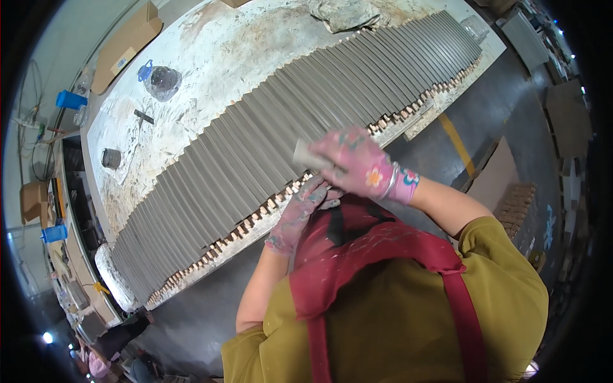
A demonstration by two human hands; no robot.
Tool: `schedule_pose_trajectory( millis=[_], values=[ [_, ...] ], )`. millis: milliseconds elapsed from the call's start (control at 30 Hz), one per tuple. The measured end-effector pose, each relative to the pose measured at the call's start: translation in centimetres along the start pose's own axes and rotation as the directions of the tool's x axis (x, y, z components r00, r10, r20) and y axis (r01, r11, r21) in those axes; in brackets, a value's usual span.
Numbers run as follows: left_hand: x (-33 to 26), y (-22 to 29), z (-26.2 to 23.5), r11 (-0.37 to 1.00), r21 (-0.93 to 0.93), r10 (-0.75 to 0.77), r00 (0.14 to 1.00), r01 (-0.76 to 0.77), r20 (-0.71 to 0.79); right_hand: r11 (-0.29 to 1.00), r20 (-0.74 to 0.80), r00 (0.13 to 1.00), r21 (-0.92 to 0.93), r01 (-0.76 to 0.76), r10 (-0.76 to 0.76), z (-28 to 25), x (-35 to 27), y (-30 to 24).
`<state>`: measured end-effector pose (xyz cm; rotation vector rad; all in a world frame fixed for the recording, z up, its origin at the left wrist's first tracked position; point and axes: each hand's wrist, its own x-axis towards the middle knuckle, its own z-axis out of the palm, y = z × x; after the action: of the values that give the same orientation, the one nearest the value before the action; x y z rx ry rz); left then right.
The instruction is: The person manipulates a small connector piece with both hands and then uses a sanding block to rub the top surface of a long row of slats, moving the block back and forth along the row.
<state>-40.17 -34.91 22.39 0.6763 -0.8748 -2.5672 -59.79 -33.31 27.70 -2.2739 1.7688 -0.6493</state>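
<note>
A long row of grey strips (255,131) lies side by side across the table, with pale wooden ends (265,207) sticking out along the near edge. My right hand (361,163), in a pink flowered glove, is closed round a pale, flat-looking piece (308,156) over the middle of the row. That piece is blurred, so its kind is unclear. At the row's near edge is my left hand (297,214), its glove smeared grey. Its fingers reach out, somewhat apart, beside the wooden ends, and the fingertips are partly hidden under my right hand.
The white table (204,70) is stained and smeared. On it are a clear jug (163,83) with a blue handle, a small dark-filled container (111,158), a dark bar (143,116) and a crumpled cloth (345,14). Cardboard (495,169) stands at the right.
</note>
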Motion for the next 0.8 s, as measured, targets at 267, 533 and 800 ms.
schedule_pose_trajectory(
  millis=[267, 533, 800],
  values=[
    [-0.2, -0.7, 1.0, 0.990, 0.129, 0.071, 0.988, -0.053, -0.135, 0.989, -0.015, 0.989, -0.018, 0.146, -0.146, 0.4, -1.8, 0.2],
    [-0.6, -1.2, 1.0, 0.989, 0.075, 0.131, 0.990, -0.128, -0.045, 0.984, 0.131, 0.979, -0.059, 0.166, -0.157, -0.8, -1.1, -0.9],
    [-3.2, 1.5, 0.2, 0.994, 0.112, 0.019, 0.999, -0.016, -0.026, 0.960, -0.246, 0.969, -0.275, -0.051, -0.019, 3.0, 1.2, -0.2]
  ],
)
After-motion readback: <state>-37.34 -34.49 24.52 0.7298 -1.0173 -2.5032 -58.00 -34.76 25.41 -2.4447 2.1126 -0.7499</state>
